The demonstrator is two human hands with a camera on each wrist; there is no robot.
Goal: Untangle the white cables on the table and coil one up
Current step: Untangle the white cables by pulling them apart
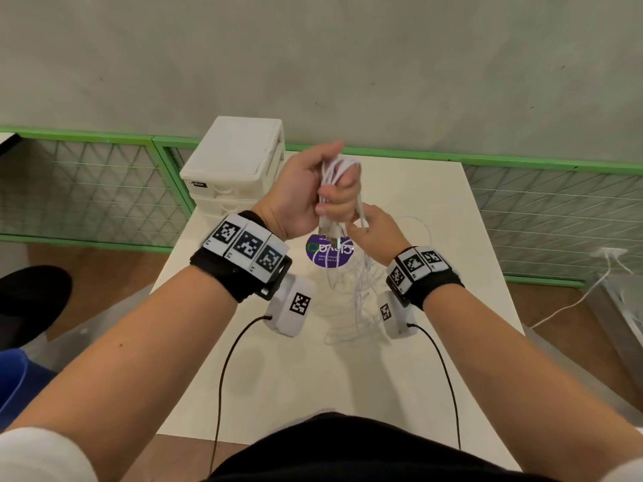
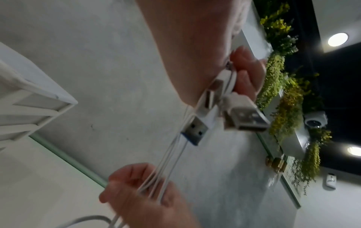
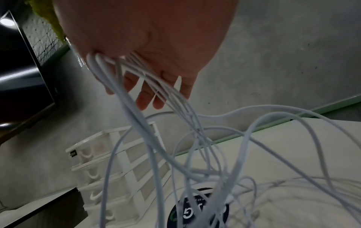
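Here, the left hand (image 1: 306, 189) was raised above the white table (image 1: 452, 238), its fingers curled tightly round a bunch of white cables (image 1: 335, 175). Two USB plugs (image 2: 244, 118) stuck out below that fist, their metal ends bare. Just beneath, the right hand (image 1: 377, 234) pinched several strands of the same cables between thumb and fingertips (image 2: 125, 177). From there the cables hung down in a loose tangle (image 1: 351, 300), and their lower loops lay on the table between the two wrists. A round purple sticker (image 1: 328, 252) sat on the table under the hanging strands. A white drawer box (image 1: 233, 168) stood at the far left corner of the table, near the left hand.
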